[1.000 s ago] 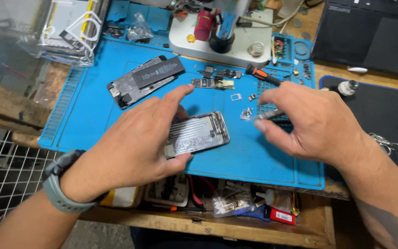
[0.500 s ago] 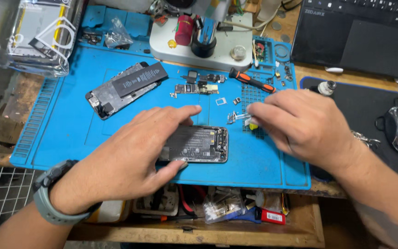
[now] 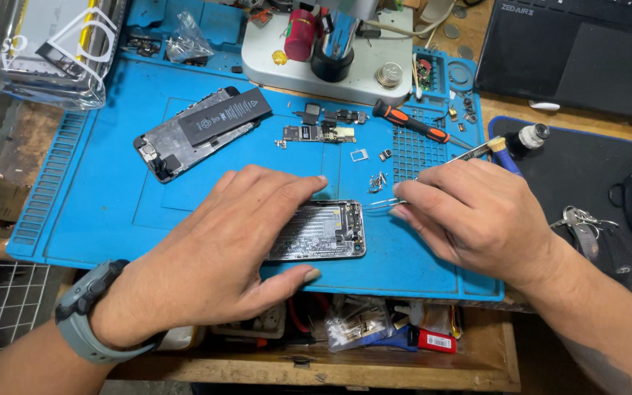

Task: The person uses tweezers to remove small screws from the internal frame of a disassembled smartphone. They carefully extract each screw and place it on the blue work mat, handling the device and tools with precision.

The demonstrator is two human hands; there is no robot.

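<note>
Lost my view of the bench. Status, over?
Left hand flat on open phone chassis, pinning it. Right hand holds tweezers at its right edge. Loose screws close by.

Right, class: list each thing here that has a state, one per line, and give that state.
Phone shell: opened, lying flat, pinned by the left hand.
Second phone: opened, battery showing.
Tweezers: held in the right hand, tips at the shell's edge.
Screwdriver: lying unused.
</note>
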